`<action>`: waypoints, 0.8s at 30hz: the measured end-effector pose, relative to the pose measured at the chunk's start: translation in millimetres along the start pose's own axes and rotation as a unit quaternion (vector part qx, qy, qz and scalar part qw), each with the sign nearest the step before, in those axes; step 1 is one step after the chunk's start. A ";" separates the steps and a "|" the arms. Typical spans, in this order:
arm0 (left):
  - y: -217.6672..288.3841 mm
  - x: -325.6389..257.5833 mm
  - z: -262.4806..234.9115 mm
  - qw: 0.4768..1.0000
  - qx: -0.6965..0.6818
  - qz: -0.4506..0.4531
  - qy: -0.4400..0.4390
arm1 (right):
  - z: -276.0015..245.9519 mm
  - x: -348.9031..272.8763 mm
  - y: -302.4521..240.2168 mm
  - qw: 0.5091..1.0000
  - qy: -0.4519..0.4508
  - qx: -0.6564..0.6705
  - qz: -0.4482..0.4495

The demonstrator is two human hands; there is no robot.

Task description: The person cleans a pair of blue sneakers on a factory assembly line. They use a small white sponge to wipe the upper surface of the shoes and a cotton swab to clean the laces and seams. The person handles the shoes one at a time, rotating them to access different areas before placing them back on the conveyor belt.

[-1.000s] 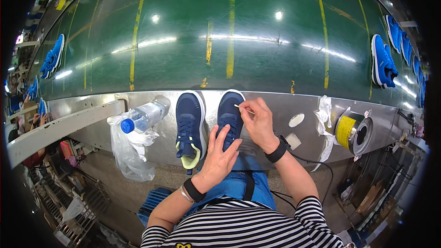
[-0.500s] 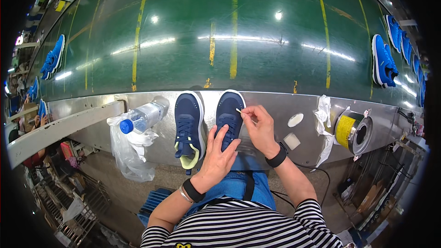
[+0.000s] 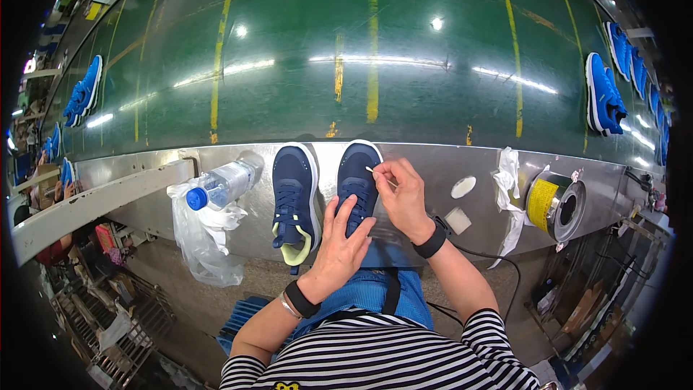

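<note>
A pair of navy sneakers with white soles stands side by side, toes pointing away from me. My left hand (image 3: 342,242) lies over the heel and opening of the right sneaker (image 3: 356,162), its fingers along the tongue and its thumb on the other side, holding it. In my right hand (image 3: 401,198), thumb and fingertips pinch a thin cotton swab (image 3: 369,170), whose pale tip is at the toe area of that sneaker. The left sneaker (image 3: 292,167), with a lime-green lining, stands untouched. My left hand hides the right sneaker's opening.
Beyond the metal ledge (image 3: 433,162) runs a green conveyor belt (image 3: 289,101) carrying blue sneakers (image 3: 605,94). A water bottle (image 3: 225,184) and plastic bag (image 3: 206,253) sit left. At right are a white oval (image 3: 463,187), a pale block (image 3: 458,221), white cloth (image 3: 508,180) and a metal can (image 3: 556,206).
My right hand has drawn slightly left and nearer to me, and the swab's tip has moved left across the toe. The belt's yellow lines have shifted a little right. My left hand stays put.
</note>
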State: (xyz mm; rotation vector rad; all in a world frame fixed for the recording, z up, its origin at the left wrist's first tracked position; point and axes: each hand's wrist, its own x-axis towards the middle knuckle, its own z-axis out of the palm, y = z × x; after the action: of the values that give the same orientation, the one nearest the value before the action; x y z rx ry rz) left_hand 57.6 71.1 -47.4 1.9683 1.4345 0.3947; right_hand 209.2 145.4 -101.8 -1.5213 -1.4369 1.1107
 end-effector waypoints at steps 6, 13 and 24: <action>1.1 1.0 0.3 1.000 0.000 -0.001 0.002 | 3.4 2.0 1.0 1.000 0.015 0.005 -0.012; -0.4 -0.2 2.2 1.000 -0.005 -0.010 0.004 | 2.3 2.0 -3.8 1.000 0.006 -0.019 -0.008; 1.5 1.5 0.3 1.000 -0.006 -0.007 -0.002 | 6.5 4.3 -1.4 0.999 0.044 -0.027 -0.007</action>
State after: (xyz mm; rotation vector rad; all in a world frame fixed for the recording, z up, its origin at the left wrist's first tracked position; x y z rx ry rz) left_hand 59.5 72.2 -46.8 1.9472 1.4404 0.3926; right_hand 202.6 149.6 -103.1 -1.5761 -1.4255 0.9918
